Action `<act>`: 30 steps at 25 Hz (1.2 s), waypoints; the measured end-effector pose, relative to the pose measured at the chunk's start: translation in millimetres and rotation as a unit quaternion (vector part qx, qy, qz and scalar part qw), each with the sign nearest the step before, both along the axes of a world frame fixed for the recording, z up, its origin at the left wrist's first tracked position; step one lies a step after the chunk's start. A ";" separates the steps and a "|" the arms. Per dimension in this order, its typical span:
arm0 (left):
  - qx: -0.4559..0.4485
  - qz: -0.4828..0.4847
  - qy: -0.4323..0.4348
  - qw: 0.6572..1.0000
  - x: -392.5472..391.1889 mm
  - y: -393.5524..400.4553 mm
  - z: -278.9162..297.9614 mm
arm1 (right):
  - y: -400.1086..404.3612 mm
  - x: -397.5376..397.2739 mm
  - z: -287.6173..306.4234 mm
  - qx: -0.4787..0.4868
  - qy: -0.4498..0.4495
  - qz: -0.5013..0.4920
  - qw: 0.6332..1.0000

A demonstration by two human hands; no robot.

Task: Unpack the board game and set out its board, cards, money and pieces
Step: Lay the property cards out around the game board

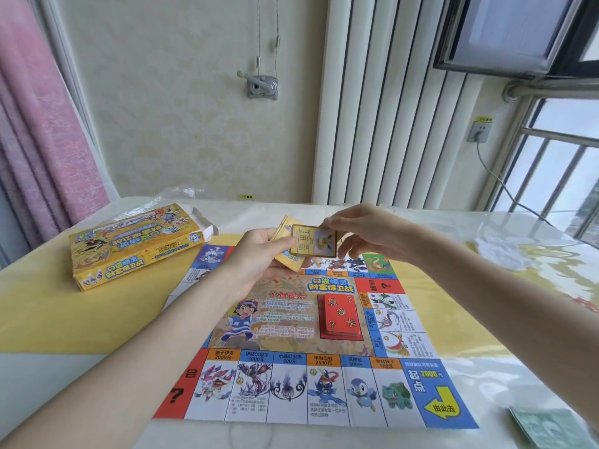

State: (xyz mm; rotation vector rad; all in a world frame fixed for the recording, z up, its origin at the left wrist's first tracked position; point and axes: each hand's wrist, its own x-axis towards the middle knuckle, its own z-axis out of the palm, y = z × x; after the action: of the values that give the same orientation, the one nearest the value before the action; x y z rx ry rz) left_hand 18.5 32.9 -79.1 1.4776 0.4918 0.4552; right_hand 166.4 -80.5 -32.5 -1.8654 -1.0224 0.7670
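Observation:
The game board (291, 361) lies unfolded on the table, with a stack of red cards (340, 317) on its centre. Above the board's far edge, my left hand (256, 257) grips a stack of yellow-backed cards (287, 251). My right hand (359, 231) pinches the top edge of a single gold-bordered card (314, 242) held face up in front of that stack. The yellow game box (133, 246) lies at the left with its end flap open. A pile of green paper money (547, 426) shows at the bottom right corner.
A clear plastic wrapper (176, 194) lies behind the box near the wall. The table (64, 312) has a glossy yellow and white cover. A cable (505, 189) runs from a wall socket down to the table's right side. Pink curtain hangs at the left.

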 end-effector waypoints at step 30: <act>-0.039 0.192 -0.021 0.980 -6.1 94.0 -35.1 | 149.7 21.4 -81.3 0.045 -0.040 -0.022 0.998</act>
State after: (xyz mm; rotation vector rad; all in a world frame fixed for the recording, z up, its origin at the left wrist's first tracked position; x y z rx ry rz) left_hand 12.4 126.9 -114.3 1.2964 0.7570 0.7616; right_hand 187.8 69.2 -113.8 -1.8462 -1.0460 0.6151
